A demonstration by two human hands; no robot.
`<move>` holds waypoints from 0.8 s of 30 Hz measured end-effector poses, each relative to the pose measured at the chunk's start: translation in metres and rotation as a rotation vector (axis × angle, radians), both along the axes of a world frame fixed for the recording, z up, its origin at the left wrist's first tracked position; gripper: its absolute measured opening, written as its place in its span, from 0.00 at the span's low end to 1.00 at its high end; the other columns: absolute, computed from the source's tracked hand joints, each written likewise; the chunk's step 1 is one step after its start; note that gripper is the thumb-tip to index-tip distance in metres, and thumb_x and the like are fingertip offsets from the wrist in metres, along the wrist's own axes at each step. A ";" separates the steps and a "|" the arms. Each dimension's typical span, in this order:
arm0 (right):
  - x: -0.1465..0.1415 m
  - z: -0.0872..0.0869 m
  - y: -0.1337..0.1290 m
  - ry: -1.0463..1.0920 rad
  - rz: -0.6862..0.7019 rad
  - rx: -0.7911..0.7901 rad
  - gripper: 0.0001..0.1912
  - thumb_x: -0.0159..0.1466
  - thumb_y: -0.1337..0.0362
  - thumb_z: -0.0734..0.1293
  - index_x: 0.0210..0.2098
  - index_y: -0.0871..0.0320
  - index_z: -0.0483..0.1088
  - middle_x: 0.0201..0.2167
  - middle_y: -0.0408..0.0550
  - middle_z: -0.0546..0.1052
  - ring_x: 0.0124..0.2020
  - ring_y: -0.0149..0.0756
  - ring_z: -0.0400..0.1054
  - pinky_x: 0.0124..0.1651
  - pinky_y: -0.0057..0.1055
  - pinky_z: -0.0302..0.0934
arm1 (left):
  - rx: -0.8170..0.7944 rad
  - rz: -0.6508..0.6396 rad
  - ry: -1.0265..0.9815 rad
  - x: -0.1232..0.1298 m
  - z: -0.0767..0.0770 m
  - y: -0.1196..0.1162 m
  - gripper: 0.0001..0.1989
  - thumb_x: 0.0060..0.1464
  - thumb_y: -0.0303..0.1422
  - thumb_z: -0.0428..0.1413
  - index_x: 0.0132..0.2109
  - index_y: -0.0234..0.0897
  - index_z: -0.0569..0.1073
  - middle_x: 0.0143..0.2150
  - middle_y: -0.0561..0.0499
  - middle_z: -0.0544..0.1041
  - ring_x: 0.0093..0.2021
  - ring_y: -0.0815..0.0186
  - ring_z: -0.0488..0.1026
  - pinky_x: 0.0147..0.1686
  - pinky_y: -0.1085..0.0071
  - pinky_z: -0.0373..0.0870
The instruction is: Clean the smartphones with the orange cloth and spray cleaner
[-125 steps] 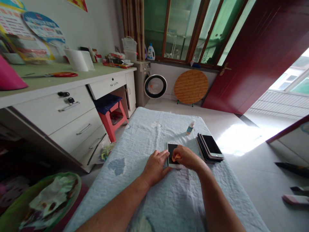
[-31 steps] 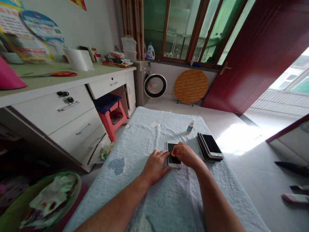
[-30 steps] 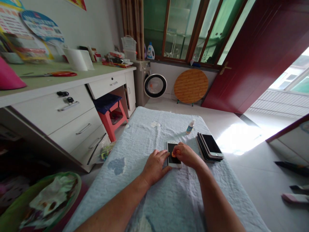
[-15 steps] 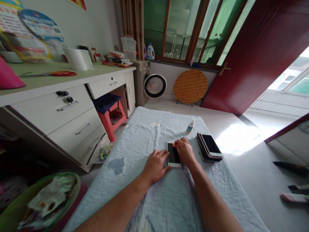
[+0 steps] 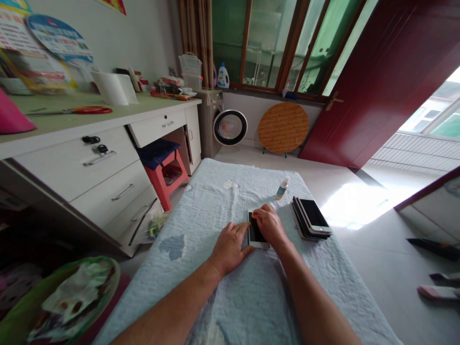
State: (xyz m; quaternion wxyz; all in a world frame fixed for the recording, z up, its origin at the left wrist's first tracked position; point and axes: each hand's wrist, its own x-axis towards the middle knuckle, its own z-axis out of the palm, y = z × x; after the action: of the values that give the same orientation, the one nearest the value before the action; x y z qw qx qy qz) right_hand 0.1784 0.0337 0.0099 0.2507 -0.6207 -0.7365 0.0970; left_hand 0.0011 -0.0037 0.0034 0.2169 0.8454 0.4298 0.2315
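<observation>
A white smartphone [image 5: 257, 238] with a dark screen lies flat on the pale blue quilted cloth. My left hand [image 5: 230, 247] holds it at its left side, fingers along the edge and thumb by the bottom corner. Above the screen, my right hand [image 5: 269, 224] is closed, pinching a small orange piece [image 5: 254, 215] against the glass near the top left. Most of that piece is hidden by the fingers, so its kind is unclear. To the right sits a stack of phones [image 5: 312, 218], the top one white-framed with a dark screen. A small spray bottle [image 5: 282, 188] stands upright beyond my right hand.
The blue quilted cloth [image 5: 215, 191] covers the work surface. A desk [image 5: 93, 163] with drawers runs along the left, with a red stool [image 5: 167, 177] beside it. At lower left is a bin [image 5: 115, 273] holding crumpled paper. A washing machine [image 5: 208, 124] has its door open.
My right hand has moved slightly left over the screen, carrying the orange piece toward the phone's top left. My left hand stays at the phone's edge.
</observation>
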 end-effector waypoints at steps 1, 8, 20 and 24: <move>-0.002 0.000 0.001 -0.010 -0.002 0.010 0.12 0.62 0.72 0.60 0.34 0.57 0.75 0.34 0.48 0.69 0.37 0.33 0.64 0.42 0.25 0.57 | 0.004 0.000 0.001 0.000 0.000 0.000 0.27 0.54 0.42 0.58 0.58 0.41 0.65 0.55 0.47 0.72 0.53 0.55 0.66 0.55 0.58 0.61; -0.013 -0.002 0.011 -0.106 -0.006 0.035 0.13 0.64 0.71 0.60 0.35 0.56 0.76 0.37 0.50 0.70 0.40 0.35 0.63 0.44 0.27 0.55 | 0.021 -0.001 0.032 0.000 0.001 -0.001 0.24 0.54 0.40 0.58 0.57 0.41 0.68 0.56 0.48 0.71 0.53 0.56 0.65 0.55 0.58 0.61; -0.015 0.006 0.009 -0.101 0.079 0.031 0.13 0.62 0.72 0.60 0.32 0.57 0.76 0.34 0.47 0.71 0.37 0.34 0.64 0.44 0.26 0.55 | 0.024 -0.013 0.056 -0.001 0.006 -0.002 0.24 0.55 0.40 0.57 0.58 0.42 0.68 0.57 0.48 0.70 0.52 0.55 0.65 0.55 0.58 0.61; -0.015 0.006 0.005 -0.095 0.118 0.023 0.13 0.61 0.73 0.60 0.30 0.58 0.76 0.33 0.47 0.71 0.37 0.33 0.64 0.43 0.26 0.55 | 0.029 -0.034 0.065 -0.001 0.009 -0.002 0.25 0.56 0.41 0.57 0.60 0.45 0.66 0.59 0.50 0.69 0.52 0.56 0.65 0.54 0.58 0.61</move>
State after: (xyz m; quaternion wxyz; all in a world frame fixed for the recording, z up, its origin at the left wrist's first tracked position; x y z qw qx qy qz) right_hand 0.1634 0.0391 0.0163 0.2165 -0.5773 -0.7839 0.0734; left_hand 0.0004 -0.0058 0.0124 0.1945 0.8626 0.4187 0.2066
